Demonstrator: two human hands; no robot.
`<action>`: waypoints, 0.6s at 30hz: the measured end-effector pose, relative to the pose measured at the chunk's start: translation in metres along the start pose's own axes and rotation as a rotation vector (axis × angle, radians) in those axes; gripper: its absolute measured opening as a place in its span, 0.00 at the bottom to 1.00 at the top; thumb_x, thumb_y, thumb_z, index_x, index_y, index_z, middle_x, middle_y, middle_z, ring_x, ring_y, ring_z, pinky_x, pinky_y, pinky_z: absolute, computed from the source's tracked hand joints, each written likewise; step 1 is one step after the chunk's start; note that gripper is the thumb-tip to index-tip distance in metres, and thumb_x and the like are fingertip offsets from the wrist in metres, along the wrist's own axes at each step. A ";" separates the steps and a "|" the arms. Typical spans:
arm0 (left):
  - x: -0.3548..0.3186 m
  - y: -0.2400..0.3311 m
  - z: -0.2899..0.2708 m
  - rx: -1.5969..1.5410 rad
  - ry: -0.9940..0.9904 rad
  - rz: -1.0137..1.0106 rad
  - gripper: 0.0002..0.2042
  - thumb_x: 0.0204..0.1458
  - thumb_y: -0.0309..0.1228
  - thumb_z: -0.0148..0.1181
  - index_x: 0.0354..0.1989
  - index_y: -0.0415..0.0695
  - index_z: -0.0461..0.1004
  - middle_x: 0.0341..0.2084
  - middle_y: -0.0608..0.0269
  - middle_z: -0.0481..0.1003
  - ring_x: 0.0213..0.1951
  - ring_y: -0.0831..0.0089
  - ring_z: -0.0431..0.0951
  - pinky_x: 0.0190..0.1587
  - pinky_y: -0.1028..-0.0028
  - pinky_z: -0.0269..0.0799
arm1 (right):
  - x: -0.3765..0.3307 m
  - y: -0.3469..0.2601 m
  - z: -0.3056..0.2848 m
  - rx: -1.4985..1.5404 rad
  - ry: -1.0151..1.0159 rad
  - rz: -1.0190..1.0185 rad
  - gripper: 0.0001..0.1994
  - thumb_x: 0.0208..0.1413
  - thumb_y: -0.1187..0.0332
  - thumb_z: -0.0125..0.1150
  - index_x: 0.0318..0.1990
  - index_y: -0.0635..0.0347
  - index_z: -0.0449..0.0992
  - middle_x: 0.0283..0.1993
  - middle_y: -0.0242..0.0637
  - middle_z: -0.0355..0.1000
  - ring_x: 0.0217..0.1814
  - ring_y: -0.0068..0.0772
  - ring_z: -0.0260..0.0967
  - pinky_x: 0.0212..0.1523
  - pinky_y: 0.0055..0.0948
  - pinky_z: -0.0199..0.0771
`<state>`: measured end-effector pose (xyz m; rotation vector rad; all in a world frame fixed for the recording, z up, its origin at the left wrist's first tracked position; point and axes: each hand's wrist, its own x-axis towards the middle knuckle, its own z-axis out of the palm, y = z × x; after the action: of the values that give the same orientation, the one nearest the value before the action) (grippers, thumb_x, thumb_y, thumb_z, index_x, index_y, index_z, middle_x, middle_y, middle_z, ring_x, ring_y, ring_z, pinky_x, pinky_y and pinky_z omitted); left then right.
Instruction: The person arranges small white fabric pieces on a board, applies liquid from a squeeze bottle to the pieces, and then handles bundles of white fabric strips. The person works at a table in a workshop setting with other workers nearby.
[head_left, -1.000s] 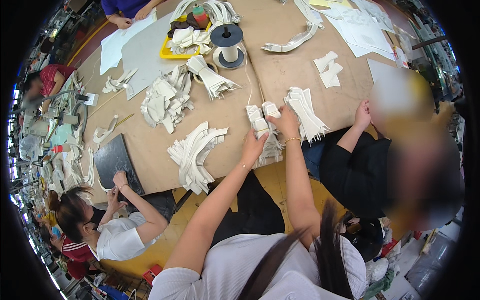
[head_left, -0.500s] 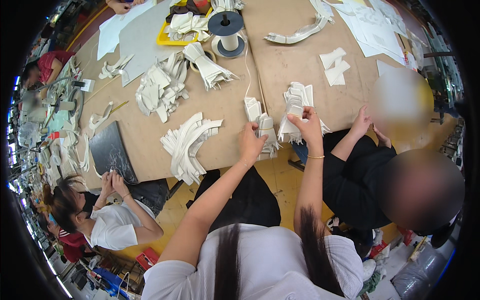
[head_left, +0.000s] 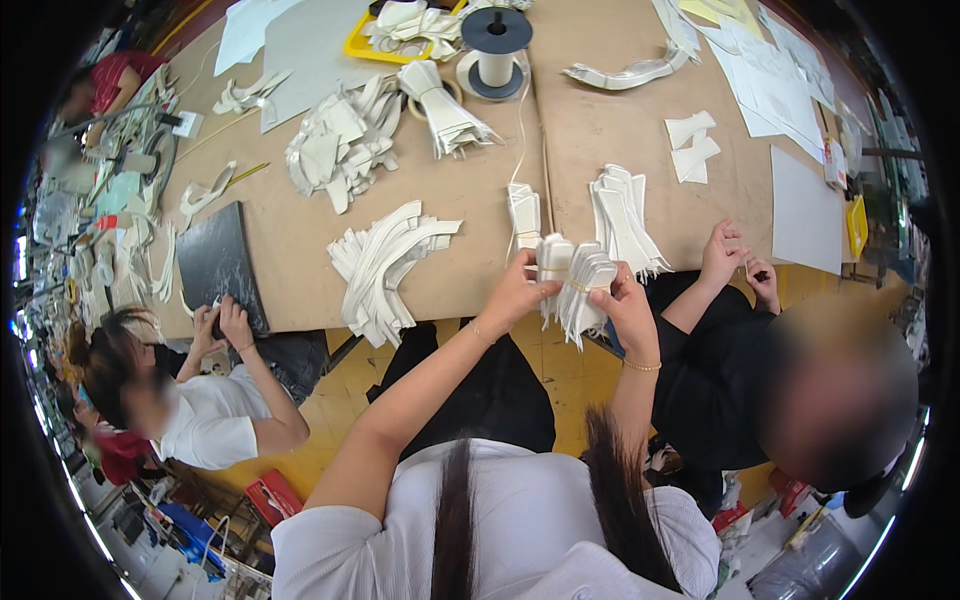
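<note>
Head view: a bundle of white cut pieces [head_left: 572, 285] is held up off the table edge, between the two hands and just in front of the person's chest. The left hand [head_left: 517, 295] is closed on the bundle's left side, with the thumb and fingertips pinched against the pieces near their top. The right hand [head_left: 625, 305] is wrapped round the right side, its fingers curled tight on the stack. A thin yellowish band is seen across the middle of the bundle.

Just beyond the bundle, on the brown table [head_left: 300, 250], a second small stack of white pieces [head_left: 524, 213] is laid, and beside it to the right a fanned stack [head_left: 622, 215] is spread. A larger fan of long white strips [head_left: 385, 265] is placed to the left, near the table edge. Farther back a spool of white thread [head_left: 495, 40] is stood upright, with a thread trailing down toward the small stack. A yellow tray [head_left: 362, 45] with more pieces is seen at the far edge.

To the right, another person's hands [head_left: 735, 262] are rested at the table edge. To the left, a seated person's hands [head_left: 222, 320] are pressed at the lower edge of a dark board [head_left: 215, 260].
</note>
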<state>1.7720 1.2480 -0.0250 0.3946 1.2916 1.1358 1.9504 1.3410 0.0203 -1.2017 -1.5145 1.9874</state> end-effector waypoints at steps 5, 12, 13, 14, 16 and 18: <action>-0.039 -0.011 0.012 -0.393 -0.140 -0.073 0.23 0.51 0.27 0.53 0.56 0.41 0.59 0.47 0.62 0.65 0.49 0.73 0.65 0.54 0.72 0.60 | -0.032 -0.012 0.024 -0.059 0.026 0.089 0.17 0.49 0.65 0.69 0.42 0.65 0.72 0.36 0.28 0.69 0.37 0.17 0.65 0.40 0.19 0.67; -0.083 -0.022 -0.009 -0.398 -0.118 -0.092 0.41 0.49 0.46 0.64 0.64 0.41 0.47 0.54 0.53 0.62 0.54 0.67 0.67 0.57 0.69 0.64 | -0.052 -0.032 0.079 -0.521 -0.095 0.100 0.27 0.48 0.62 0.68 0.53 0.66 0.68 0.32 0.36 0.73 0.32 0.22 0.69 0.35 0.24 0.70; -0.088 -0.020 -0.019 -0.381 -0.082 -0.101 0.40 0.49 0.45 0.64 0.64 0.41 0.48 0.53 0.53 0.63 0.53 0.67 0.69 0.54 0.70 0.67 | -0.044 -0.024 0.076 -0.509 -0.176 0.093 0.26 0.50 0.61 0.66 0.53 0.66 0.69 0.33 0.36 0.73 0.32 0.22 0.69 0.36 0.25 0.70; -0.093 -0.016 -0.028 -0.480 -0.011 -0.153 0.38 0.49 0.44 0.63 0.63 0.41 0.50 0.51 0.53 0.64 0.50 0.68 0.71 0.51 0.69 0.71 | -0.029 -0.013 0.071 -0.264 -0.207 0.202 0.23 0.53 0.61 0.64 0.53 0.67 0.69 0.32 0.37 0.73 0.32 0.23 0.69 0.37 0.24 0.70; -0.102 -0.020 -0.051 -0.581 0.042 -0.242 0.33 0.51 0.47 0.58 0.60 0.39 0.57 0.46 0.52 0.70 0.46 0.64 0.75 0.48 0.67 0.74 | 0.009 -0.002 0.068 -0.325 -0.090 0.147 0.17 0.58 0.63 0.57 0.49 0.66 0.72 0.36 0.41 0.72 0.37 0.29 0.71 0.40 0.29 0.70; -0.114 -0.035 -0.074 -0.704 0.046 -0.304 0.33 0.52 0.51 0.53 0.58 0.38 0.60 0.46 0.47 0.72 0.46 0.58 0.76 0.49 0.63 0.73 | 0.050 0.030 0.062 -0.961 0.179 -0.250 0.18 0.55 0.60 0.59 0.47 0.65 0.74 0.39 0.42 0.69 0.43 0.39 0.69 0.44 0.36 0.70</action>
<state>1.7371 1.1126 -0.0122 -0.3397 0.8728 1.2536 1.8780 1.3289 -0.0236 -1.3442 -2.4600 0.9231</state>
